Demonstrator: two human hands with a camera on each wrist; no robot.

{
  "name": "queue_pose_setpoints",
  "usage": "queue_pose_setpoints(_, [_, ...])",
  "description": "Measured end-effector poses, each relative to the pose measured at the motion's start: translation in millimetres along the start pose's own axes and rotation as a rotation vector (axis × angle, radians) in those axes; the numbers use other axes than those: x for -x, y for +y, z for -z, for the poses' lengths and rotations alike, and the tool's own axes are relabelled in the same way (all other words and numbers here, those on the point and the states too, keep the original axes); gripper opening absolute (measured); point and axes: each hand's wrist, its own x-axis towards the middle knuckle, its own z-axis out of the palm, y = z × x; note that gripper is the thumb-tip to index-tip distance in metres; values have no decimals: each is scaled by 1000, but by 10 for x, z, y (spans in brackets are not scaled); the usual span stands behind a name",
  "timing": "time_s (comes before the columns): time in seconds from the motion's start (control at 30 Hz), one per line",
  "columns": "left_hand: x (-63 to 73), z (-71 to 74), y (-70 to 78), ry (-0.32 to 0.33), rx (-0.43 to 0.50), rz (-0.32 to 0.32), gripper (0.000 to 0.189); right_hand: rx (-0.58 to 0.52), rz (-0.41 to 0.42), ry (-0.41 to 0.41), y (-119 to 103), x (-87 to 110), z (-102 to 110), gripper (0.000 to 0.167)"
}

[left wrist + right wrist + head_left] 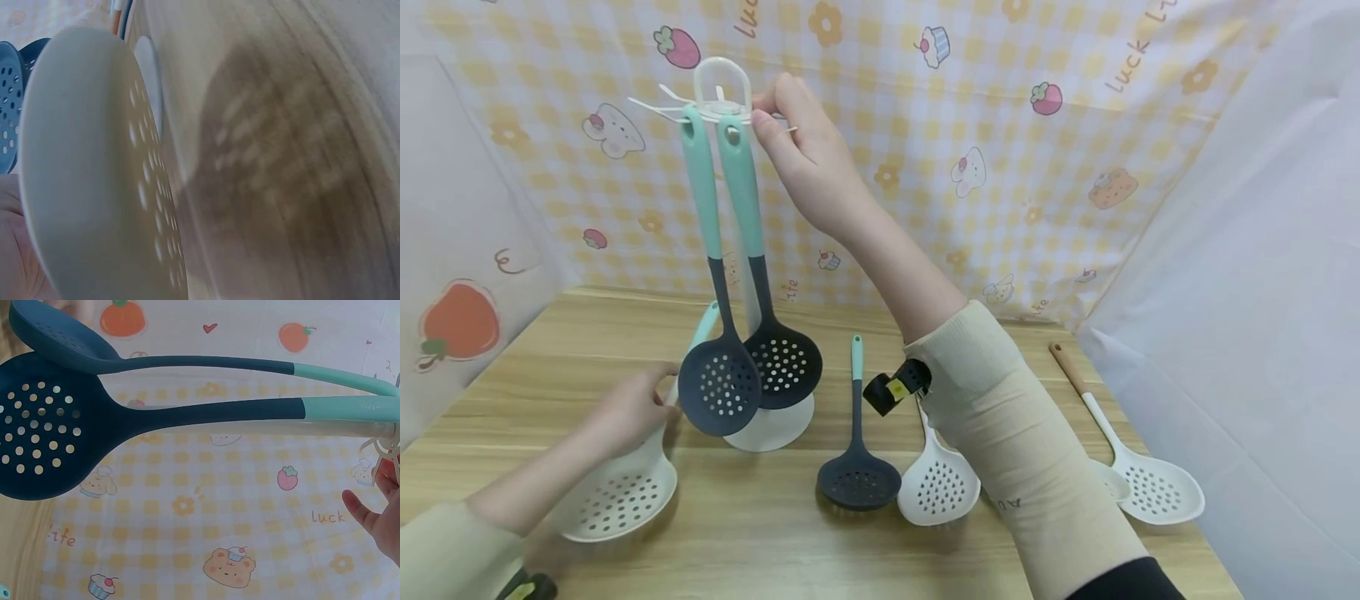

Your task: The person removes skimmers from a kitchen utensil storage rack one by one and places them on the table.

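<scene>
A white utensil rack [722, 108] with a looped top and hooks stands on a round base [778, 425]. Two dark skimmers with mint handles, a nearer one [721, 387] and one behind [788, 367], hang from it. My right hand [808, 158] holds the rack's top by its hooks, thumb in front; the right wrist view shows this hand [387, 519] only partly. Low on the left, my left hand [636, 412] grips a white skimmer [621, 500] by its handle, its perforated head towards me. A mint handle end [703, 325] shows beyond the hand.
Right of the rack lie a dark skimmer [859, 479] and a white skimmer [940, 487], which my right sleeve partly covers. Farther right is a white skimmer with a wooden handle end [1157, 492], beside another white head [1108, 482]. A patterned cloth [910, 208] hangs behind the wooden table.
</scene>
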Motion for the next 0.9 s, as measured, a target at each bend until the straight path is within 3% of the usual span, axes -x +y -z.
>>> queue_pose_setpoints(0.27, [-18,-82,-35,-1,0,-12,64,-6,-10,1,-5,-4,-6,12])
queue_pose_setpoints(0.7, [-44,-134,-38,-62,17,94,63,7,-5,4,-4,-1,-6,13])
queue_pose_setpoints(0.9, [-58,-149,-76,-67,5,100,63,1,-11,-1,-2,-5,1,13])
